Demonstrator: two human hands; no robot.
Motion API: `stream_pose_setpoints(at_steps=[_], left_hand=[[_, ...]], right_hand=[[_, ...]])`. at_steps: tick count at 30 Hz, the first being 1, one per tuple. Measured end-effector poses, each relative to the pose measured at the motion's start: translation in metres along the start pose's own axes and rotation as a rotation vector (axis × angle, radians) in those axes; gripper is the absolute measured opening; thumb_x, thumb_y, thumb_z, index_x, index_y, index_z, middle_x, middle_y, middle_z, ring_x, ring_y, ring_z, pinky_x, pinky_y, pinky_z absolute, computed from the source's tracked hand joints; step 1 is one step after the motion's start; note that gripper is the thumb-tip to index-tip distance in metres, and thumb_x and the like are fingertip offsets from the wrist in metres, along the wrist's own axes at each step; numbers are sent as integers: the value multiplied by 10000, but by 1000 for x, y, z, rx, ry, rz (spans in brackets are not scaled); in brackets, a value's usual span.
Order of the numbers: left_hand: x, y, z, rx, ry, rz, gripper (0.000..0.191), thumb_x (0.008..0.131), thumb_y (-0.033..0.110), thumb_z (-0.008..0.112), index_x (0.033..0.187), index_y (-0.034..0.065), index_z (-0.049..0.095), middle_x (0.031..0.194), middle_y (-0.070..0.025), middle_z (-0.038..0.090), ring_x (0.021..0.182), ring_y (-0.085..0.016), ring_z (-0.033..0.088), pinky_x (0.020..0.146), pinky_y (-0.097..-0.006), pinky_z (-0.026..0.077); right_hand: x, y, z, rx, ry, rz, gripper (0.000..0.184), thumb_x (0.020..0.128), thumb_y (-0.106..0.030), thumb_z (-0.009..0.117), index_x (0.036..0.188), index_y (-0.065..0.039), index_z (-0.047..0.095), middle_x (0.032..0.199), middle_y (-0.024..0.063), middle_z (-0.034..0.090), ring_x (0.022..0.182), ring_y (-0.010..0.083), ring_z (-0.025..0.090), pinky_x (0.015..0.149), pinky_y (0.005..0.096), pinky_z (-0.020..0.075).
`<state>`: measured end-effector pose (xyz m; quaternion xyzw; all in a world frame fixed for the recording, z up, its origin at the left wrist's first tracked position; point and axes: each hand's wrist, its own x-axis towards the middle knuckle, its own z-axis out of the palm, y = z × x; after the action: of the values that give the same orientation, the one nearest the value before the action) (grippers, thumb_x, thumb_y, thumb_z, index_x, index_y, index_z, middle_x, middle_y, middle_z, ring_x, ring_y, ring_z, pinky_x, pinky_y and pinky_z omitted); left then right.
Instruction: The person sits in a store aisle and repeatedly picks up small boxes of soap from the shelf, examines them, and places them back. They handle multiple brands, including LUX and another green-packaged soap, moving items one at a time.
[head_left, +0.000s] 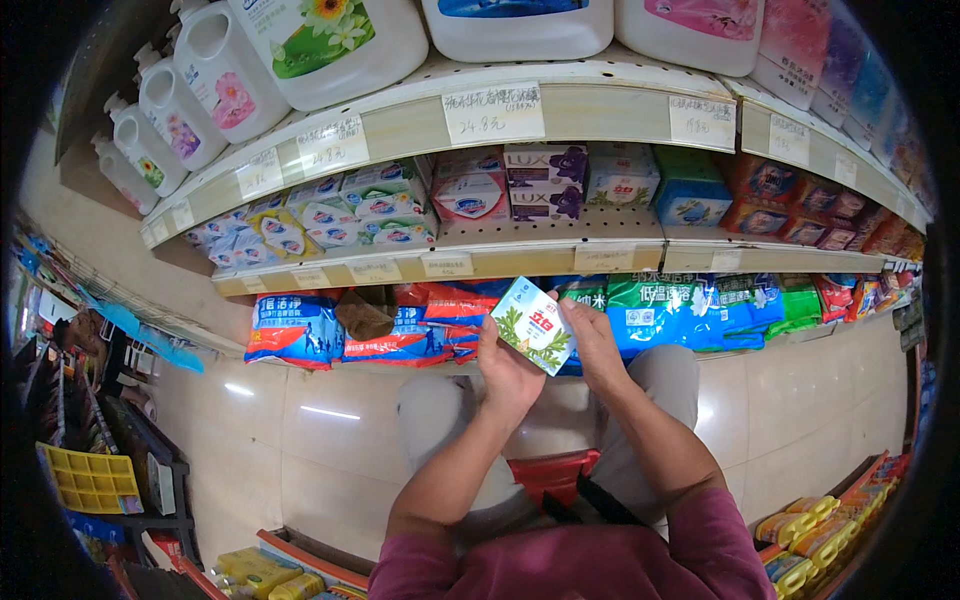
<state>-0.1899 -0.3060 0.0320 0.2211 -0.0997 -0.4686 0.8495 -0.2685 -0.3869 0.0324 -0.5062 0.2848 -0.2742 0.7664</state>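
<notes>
A white and pale-green soap box (531, 339) with printed leaves and red lettering is held tilted between both hands, above my knees. My left hand (508, 375) grips its lower left edge, thumb along the side. On the upper right edge, the fingers and thumb of my right hand (594, 339) close around it. Behind the box, the middle shelf (540, 229) carries bar soaps, among them LUX boxes (546, 184) and a similar pale soap box stack (621, 178). Bagged laundry powder (671, 307) lies on the bottom level, just beyond my hands.
Large white pump bottles (330, 45) stand on the top shelf, whose front edge bears handwritten price tags (491, 112). A brown cloth (366, 313) rests over the powder bags at left. Behind me are shelves with yellow bottles (814, 532). A person (94, 345) is at far left.
</notes>
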Motion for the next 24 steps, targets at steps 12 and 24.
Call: stream_pose_setpoints(at_steps=[12, 24], left_hand=[[8, -5, -3, -106, -93, -23, 767, 745, 595, 511, 1224, 2, 429, 1168, -203, 515, 1080, -312, 505, 940, -423, 387], [6, 1, -7, -86, -49, -7, 761, 757, 608, 469, 1208, -3, 433, 1141, -226, 529, 1091, -358, 490, 958, -456, 364]], right_hand=[[-6, -3, -4, -64, -18, -123, 360, 881, -300, 513, 915, 45, 609, 850, 8, 553, 787, 67, 467, 698, 202, 378], [-3, -2, -6, -166, -64, -200, 339, 864, -274, 546, 965, 43, 614, 836, 28, 608, 770, 67, 515, 701, 211, 403]])
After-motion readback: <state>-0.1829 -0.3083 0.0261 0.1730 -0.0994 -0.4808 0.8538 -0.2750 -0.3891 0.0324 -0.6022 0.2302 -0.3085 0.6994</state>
